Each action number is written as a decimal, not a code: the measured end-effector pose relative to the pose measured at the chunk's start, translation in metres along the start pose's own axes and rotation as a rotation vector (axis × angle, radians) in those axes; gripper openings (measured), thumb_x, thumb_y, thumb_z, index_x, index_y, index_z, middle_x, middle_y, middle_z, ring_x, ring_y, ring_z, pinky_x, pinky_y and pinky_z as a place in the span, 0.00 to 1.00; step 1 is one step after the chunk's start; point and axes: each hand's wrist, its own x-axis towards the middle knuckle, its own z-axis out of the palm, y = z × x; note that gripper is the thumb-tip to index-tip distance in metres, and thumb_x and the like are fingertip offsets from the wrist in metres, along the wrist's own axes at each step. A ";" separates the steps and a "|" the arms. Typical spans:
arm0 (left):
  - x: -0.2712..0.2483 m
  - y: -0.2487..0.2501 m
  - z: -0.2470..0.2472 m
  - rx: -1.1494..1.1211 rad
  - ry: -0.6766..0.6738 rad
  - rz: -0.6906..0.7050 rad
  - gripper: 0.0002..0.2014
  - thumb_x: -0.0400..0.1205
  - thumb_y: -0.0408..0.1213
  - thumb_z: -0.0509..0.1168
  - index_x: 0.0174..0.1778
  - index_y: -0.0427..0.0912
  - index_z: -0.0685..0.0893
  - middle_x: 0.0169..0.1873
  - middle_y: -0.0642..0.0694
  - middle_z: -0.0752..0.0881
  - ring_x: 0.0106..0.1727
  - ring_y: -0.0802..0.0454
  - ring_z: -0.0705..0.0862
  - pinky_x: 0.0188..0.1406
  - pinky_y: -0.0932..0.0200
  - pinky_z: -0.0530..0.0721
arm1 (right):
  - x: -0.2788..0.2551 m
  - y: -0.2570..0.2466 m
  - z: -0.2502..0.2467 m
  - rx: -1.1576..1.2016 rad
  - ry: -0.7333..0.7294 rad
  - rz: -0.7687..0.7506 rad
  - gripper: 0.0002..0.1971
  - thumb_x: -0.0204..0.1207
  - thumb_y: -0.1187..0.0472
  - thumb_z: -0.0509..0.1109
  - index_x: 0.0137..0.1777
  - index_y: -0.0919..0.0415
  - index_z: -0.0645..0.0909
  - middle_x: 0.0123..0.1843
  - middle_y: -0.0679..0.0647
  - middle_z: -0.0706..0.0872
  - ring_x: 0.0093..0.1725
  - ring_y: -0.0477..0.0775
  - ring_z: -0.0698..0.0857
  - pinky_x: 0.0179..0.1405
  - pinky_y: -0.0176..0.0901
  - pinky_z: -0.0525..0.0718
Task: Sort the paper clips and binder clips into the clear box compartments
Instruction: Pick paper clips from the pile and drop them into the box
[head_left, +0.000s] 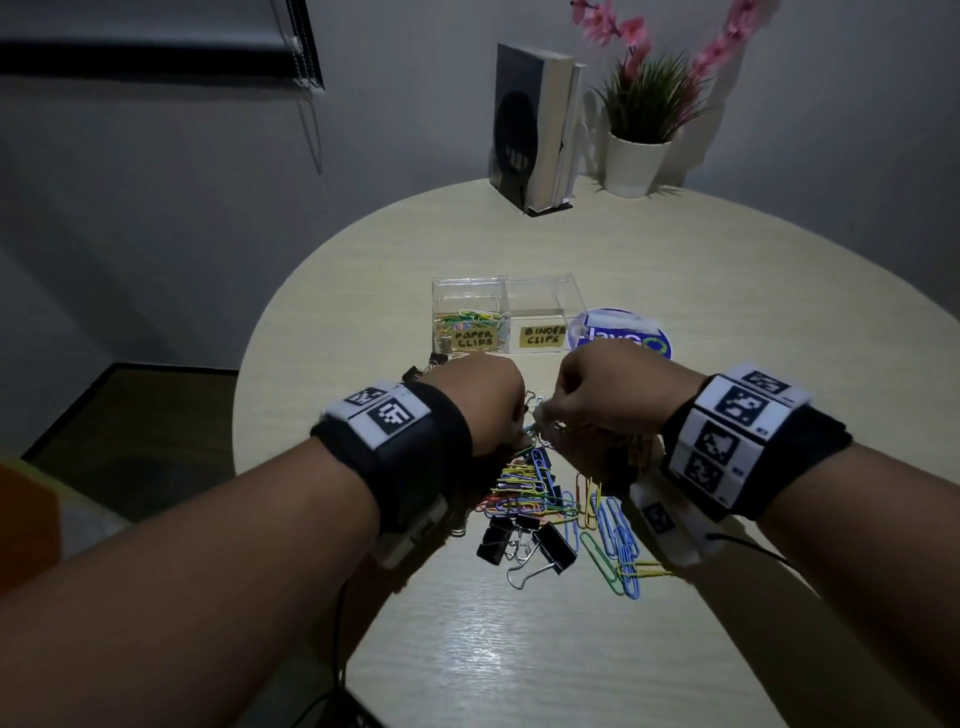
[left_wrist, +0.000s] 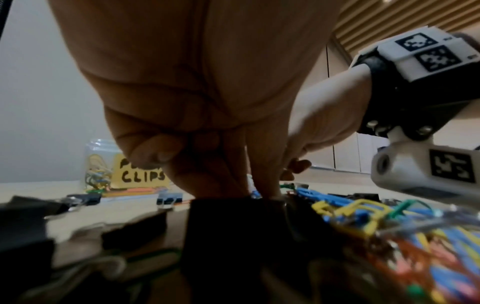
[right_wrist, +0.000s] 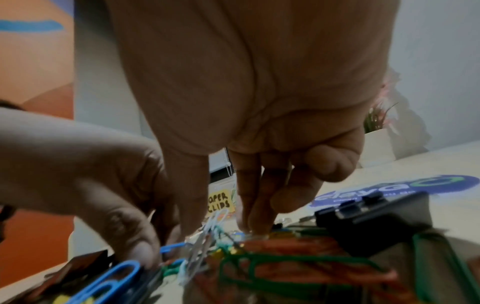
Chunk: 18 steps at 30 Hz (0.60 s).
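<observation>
Paper clips (head_left: 524, 486) and binder clips (head_left: 524, 543) lie mixed in one heap on the table (head_left: 545, 649), just in front of the clear box (head_left: 506, 317). The box stands toward the middle of the table, its two compartments marked by yellow labels reading "PAPER CLIPS" and "BINDER CLIPS".

Progress, as judged from the present layout: the compartment labelled for paper clips holds a small tangle of coloured clips. The binder-clip compartment looks bare. Most of the stock lies unsorted in the heap, including several black binder clips at its near edge and two more close to the box's left front corner. The task therefore appears to be at an early stage.

The left hand (head_left: 475, 402) and the right hand (head_left: 602, 395) work side by side at the far edge of the heap, fingers pointing down into it. Left grip: fingertips (left_wrist: 265, 185) are bunched on the clips, though exactly what they pinch cannot be told. Right grip: thumb and fingertips (right_wrist: 257, 224) press into the heap beside a pale paper clip (right_wrist: 207, 228); whether that clip is actually held cannot be confirmed.

A round blue-printed lid or disc (head_left: 623, 335) lies right of the box.
</observation>
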 end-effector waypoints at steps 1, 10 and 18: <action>0.001 0.001 0.000 0.005 0.002 -0.012 0.12 0.79 0.47 0.70 0.48 0.42 0.91 0.38 0.46 0.86 0.41 0.46 0.83 0.28 0.61 0.69 | 0.000 -0.001 0.003 -0.027 -0.011 -0.016 0.14 0.70 0.43 0.75 0.39 0.55 0.87 0.37 0.51 0.89 0.40 0.50 0.85 0.38 0.42 0.81; 0.000 -0.012 0.001 -0.113 -0.084 -0.033 0.08 0.78 0.39 0.69 0.46 0.39 0.91 0.44 0.42 0.91 0.41 0.49 0.83 0.42 0.55 0.81 | -0.002 0.007 0.001 0.329 -0.064 0.032 0.06 0.68 0.56 0.81 0.36 0.57 0.88 0.35 0.47 0.90 0.35 0.43 0.83 0.35 0.35 0.79; -0.007 -0.037 -0.017 -0.378 0.118 -0.057 0.04 0.75 0.32 0.72 0.38 0.46 0.90 0.27 0.59 0.84 0.30 0.63 0.80 0.32 0.66 0.76 | 0.006 0.006 -0.025 0.801 -0.025 0.095 0.07 0.65 0.64 0.82 0.40 0.62 0.87 0.29 0.50 0.85 0.25 0.44 0.79 0.17 0.32 0.73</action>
